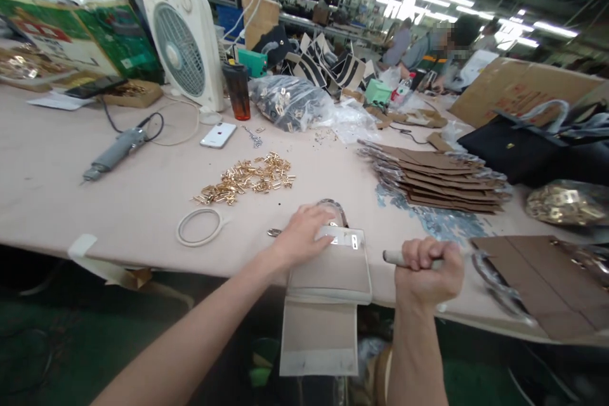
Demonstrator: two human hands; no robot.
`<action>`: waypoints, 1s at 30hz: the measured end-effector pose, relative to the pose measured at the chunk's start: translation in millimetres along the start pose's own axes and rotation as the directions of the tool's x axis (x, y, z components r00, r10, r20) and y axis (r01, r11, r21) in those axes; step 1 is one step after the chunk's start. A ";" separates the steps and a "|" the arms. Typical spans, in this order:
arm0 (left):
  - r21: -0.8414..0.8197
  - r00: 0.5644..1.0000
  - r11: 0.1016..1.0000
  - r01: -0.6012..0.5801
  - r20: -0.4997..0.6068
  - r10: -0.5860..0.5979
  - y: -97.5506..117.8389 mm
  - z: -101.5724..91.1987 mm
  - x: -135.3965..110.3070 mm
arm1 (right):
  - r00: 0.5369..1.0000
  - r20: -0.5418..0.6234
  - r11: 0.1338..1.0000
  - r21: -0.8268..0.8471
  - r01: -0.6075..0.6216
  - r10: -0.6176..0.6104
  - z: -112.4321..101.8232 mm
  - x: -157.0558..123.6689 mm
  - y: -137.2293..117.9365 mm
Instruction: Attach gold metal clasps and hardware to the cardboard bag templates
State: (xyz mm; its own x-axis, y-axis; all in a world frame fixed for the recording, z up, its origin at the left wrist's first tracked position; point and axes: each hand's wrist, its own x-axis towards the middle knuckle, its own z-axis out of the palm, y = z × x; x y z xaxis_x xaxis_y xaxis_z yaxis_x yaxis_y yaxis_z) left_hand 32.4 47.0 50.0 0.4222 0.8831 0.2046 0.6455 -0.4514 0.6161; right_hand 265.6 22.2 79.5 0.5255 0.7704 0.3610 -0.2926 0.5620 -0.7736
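We take the gold pile of fittings (242, 179) as our landmark. Nearer to us than it, and off to its right, lies a pale beige bag piece (328, 279), flat at the edge of the table (143, 216). Its body is smooth and boxy, a flap (318, 336) hangs down over the edge, and a small shiny plate (354, 242) with a dark slot sits on the lighter band at its far end; a curved strap (340, 209) arches beyond that band. Our left hand (304, 235) rests on the far left corner of the piece, palm down, fingers stretched and slightly apart, with the thumb held away from them. Our right hand, (431, 269) farther right of the pile, is balled into a fist, fingers curled tightly around a greyish rod (394, 258), one end poking out toward the bag piece. Nearer to us than the pile, a roll of tape (198, 243) lies flat.
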 end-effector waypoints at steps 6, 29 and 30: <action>-0.045 0.992 0.991 0.124 0.034 -0.122 -11.1 10.1 -2.7 | 0.993 0.093 0.996 0.057 -0.075 0.069 28.8 -30.7 16.5; -0.111 0.981 0.992 0.061 -0.178 -0.080 -5.8 27.1 -22.2 | 0.991 0.110 0.997 -0.011 -0.074 0.075 37.5 -44.0 53.3; -0.108 0.980 0.991 0.083 -0.174 -0.101 -4.1 27.7 -21.1 | 0.989 0.115 0.995 -0.023 -0.096 0.098 37.0 -42.3 51.3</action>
State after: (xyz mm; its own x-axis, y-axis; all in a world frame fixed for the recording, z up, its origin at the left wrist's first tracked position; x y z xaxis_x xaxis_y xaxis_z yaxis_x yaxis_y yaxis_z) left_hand 38.4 26.7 22.1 0.2383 0.9327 0.2706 0.6060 -0.3605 0.7091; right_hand 198.9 29.6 43.8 0.3990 0.8513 0.3408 -0.3236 0.4784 -0.8163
